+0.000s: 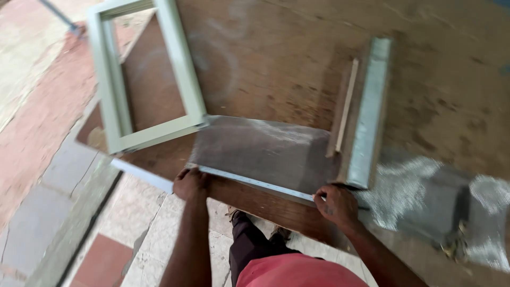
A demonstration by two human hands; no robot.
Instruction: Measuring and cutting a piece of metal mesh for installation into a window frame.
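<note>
Hands at the near edge of a plywood worktop (297, 58), seen from above. We see the left hand (190, 184) curled, knuckles up, pressing down on one end of a long metal straightedge (255, 182); the right hand (337, 204) is closed on the other end of it, and whether it also pinches some small tool we cannot tell. The straightedge runs between the two hands, slanting slightly away from the left hand toward the right, and it lies along the near border of a sheet of grey wire mesh (265, 149). The mesh spreads flat on the worktop just beyond both hands, its far border well apart from them.

Beyond the right hand, at the right end of the sheet, we note the rolled remainder of the mesh (371, 106), standing across the worktop as a pale silvery bar. A thin wooden strip (345, 103) lies just beside that roll, on its left. Beyond the left hand, a pale green wooden frame (180, 69) rests on the worktop, its near corner touching the mesh sheet. To the right of the right hand, loose crumpled mesh offcuts (451, 202) lie heaped. Below the worktop edge we see tiled floor (106, 255).
</note>
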